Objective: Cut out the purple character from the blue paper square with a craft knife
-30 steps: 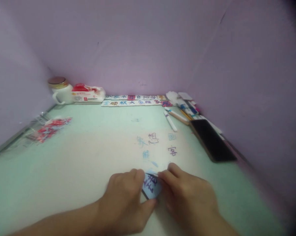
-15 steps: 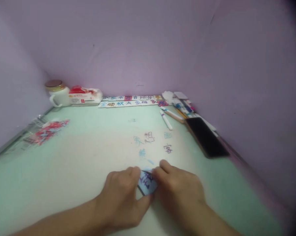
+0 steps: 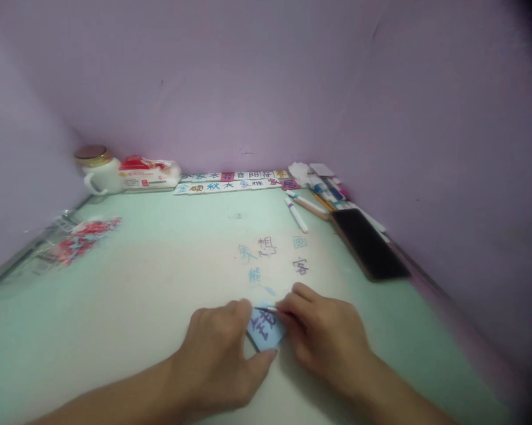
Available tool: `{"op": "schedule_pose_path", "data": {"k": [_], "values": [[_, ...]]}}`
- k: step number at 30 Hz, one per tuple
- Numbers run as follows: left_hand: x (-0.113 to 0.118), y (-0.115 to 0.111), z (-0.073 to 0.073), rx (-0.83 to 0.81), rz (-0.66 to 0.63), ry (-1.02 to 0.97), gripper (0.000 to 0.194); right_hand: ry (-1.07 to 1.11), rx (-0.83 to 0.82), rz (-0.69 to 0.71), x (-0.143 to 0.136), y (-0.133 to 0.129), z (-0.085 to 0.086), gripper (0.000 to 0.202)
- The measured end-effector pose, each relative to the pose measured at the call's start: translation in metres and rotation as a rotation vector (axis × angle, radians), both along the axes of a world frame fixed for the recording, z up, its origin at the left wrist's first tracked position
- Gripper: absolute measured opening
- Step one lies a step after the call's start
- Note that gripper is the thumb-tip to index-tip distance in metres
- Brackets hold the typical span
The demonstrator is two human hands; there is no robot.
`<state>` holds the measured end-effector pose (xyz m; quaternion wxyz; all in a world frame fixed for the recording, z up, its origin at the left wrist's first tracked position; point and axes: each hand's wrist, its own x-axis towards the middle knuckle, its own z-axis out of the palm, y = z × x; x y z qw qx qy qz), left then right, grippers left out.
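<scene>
Since a second ago the view has swung slightly right, so the hands, card and table all sit a little further left; hands and card have hardly shifted on the table. The left hand (image 3: 224, 354) pinches a blue card (image 3: 266, 333) between thumb and fingers, low in the middle of the table (image 3: 137, 295). The right hand (image 3: 332, 339) has its fingertips pressed on a thin strip (image 3: 270, 309) at the card's top edge; I cannot tell whether it belongs to the card. The card reads 钱. Just beyond, 熊, 客, 象, 想 and 画 are written on the table.

To the right, a phone (image 3: 370, 245) limits reach; the widest room is leftward, up to a bag of red bits (image 3: 86, 239) by the edge. Farther back lie a white marker (image 3: 296, 214) and two rows of cards (image 3: 222, 186), with 秋, 雅 and 居 legible. A tissue pack (image 3: 148, 177), its small print unreadable, and a lidded mug (image 3: 102, 179) stand before the purple wall (image 3: 248, 77).
</scene>
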<state>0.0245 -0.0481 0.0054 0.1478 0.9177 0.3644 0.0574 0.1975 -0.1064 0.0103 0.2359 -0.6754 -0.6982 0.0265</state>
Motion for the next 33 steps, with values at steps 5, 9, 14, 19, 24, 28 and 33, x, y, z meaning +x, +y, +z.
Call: {"op": "schedule_pose_path", "data": {"k": [5,9,14,19,24,28,33], "values": [[0.0012,-0.0001,0.0029,-0.038,0.018,0.028,0.026,0.171,-0.002,0.011,0.0092,-0.0013,0.0044,0.014],[0.0025,0.0001,0.0035,-0.046,0.036,0.047,0.026,0.156,0.06,-0.004,0.0114,-0.0022,0.0038,0.014],[0.0023,0.0,0.0037,-0.056,0.03,0.042,0.026,0.041,0.075,0.004,0.0096,-0.0018,0.0008,0.017],[0.0024,-0.0001,0.0046,-0.065,0.023,0.035,0.025,-0.01,0.06,0.002,0.0079,-0.002,-0.0005,0.018],[0.0023,-0.0002,0.0032,-0.059,0.016,0.045,0.025,-0.05,0.069,0.014,0.0076,-0.0011,0.0,0.019],[0.0022,0.0004,0.0031,-0.066,0.013,0.038,0.025,-0.057,0.07,0.022,0.0086,-0.0008,0.0002,0.019],[0.0021,0.0008,0.0023,-0.051,0.011,0.031,0.025,-0.09,0.041,0.015,0.0077,-0.002,0.0014,0.018]]}}
